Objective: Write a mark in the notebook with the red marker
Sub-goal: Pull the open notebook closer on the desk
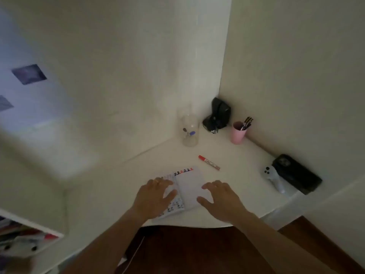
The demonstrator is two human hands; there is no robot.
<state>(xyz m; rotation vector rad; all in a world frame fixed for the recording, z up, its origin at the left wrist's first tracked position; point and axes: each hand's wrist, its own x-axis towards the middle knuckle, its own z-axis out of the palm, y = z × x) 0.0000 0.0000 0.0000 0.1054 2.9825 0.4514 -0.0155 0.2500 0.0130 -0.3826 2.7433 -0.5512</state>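
A small notebook (188, 186) lies open on the white corner desk (233, 161), its right page blank and its left side a patterned cover. My left hand (153, 196) rests flat on the notebook's left part, fingers spread. My right hand (222, 198) lies flat at the notebook's right edge, fingers apart, holding nothing. The red marker (209, 162), capped, lies on the desk just beyond the notebook, apart from both hands.
A clear glass jar (190, 131) stands at the back by the wall. A black device (218, 115) fills the corner, with a pink cup of pens (239, 132) beside it. A white phone (273, 179) and a black case (296, 174) lie at the right.
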